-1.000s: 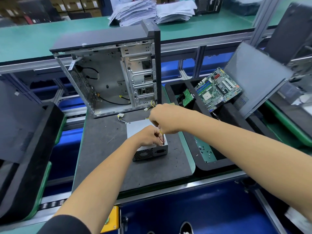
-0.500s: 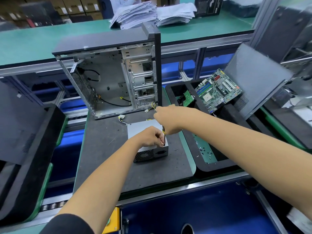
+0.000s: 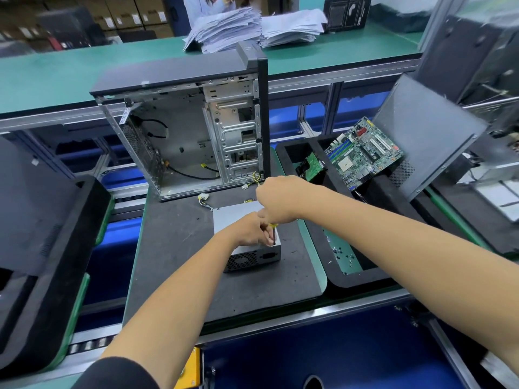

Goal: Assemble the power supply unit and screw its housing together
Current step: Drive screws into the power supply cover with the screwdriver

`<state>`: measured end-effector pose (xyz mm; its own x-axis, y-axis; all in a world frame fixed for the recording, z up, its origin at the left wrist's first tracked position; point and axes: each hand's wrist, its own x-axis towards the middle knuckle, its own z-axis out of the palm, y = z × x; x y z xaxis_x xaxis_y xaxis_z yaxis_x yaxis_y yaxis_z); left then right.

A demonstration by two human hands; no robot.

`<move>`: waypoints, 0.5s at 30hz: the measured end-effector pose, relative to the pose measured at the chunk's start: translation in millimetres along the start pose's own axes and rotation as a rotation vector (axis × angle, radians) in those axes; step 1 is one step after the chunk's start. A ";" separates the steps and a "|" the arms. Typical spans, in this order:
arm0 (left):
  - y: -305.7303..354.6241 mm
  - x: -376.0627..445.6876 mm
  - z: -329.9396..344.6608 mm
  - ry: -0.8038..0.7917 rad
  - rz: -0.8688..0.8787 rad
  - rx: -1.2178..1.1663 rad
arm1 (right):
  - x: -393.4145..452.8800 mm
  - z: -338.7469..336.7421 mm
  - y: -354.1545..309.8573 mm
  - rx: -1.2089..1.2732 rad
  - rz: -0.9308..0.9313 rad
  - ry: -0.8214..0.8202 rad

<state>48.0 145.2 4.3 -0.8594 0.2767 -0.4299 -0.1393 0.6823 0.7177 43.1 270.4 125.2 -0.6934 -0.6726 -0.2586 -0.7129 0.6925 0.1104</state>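
Note:
A grey power supply unit [image 3: 233,217] lies on the dark mat [image 3: 174,248], its black vented face toward me. My right hand [image 3: 280,200] grips a screwdriver [image 3: 273,234] with a yellow handle, held upright with the dark shaft pointing down onto the unit's top near its right front corner. My left hand [image 3: 250,230] rests on the unit's top, and its fingertips pinch the shaft near the tip. Yellow and black cables [image 3: 203,198] run from the back of the unit.
An open computer case [image 3: 182,136] stands upright behind the unit. To the right, a black foam tray [image 3: 356,279] holds a motherboard [image 3: 362,153], a smaller green board and loose screws [image 3: 341,255]. A grey side panel [image 3: 429,130] leans at the right. Paper stacks lie on the far green bench.
The two hands have stayed together over the unit's right front corner, with the screwdriver upright. The view has drifted slightly; the unit has not moved.

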 end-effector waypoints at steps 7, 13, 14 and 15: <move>-0.2 1.8 0.0 0.000 0.021 0.024 | -4.5 -6.7 2.2 -0.014 -0.124 0.006; 2.1 -0.2 -0.4 0.006 0.002 -0.016 | -3.7 -3.0 -4.7 -0.070 -0.075 0.105; 1.9 -0.2 -0.4 0.007 -0.001 -0.021 | -3.5 -3.0 -5.4 -0.086 -0.072 0.111; 1.2 -0.6 -0.4 0.008 -0.006 -0.024 | -3.7 -2.9 -6.1 -0.111 -0.070 0.109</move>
<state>48.2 145.5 5.7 -0.8624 0.2672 -0.4300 -0.1562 0.6675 0.7280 49.7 267.9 128.2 -0.6442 -0.7470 -0.1642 -0.7631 0.6136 0.2028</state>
